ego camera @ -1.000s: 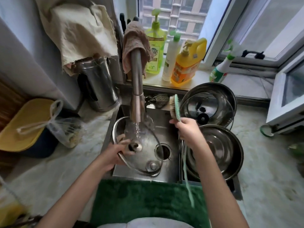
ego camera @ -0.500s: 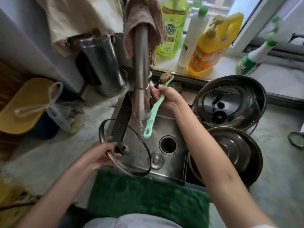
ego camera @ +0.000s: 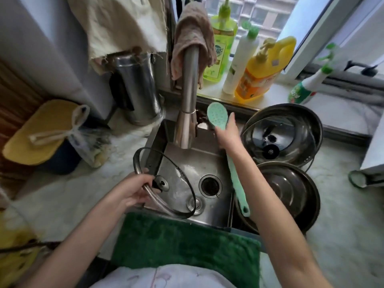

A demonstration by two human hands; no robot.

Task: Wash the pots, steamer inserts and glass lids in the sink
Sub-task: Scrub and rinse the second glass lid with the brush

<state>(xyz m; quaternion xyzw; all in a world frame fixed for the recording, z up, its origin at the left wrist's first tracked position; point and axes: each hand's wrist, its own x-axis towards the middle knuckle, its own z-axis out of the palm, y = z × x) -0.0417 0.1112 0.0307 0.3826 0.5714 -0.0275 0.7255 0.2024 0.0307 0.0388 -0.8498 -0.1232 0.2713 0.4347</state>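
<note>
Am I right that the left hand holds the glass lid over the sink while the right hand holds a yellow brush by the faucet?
Not quite: the head view shows the brush in the right hand is mint green, not yellow. The left hand does hold the glass lid over the sink, by the faucet.

A home kitchen: steel sink (ego camera: 209, 154) under the faucet (ego camera: 188, 94), dish-soap bottles (ego camera: 264, 69) behind it on the windowsill.

Left hand (ego camera: 133, 192) gripping glass lid (ego camera: 166, 179) over sink (ego camera: 207, 159); right hand (ego camera: 226, 134) around brush (ego camera: 218, 115).
</note>
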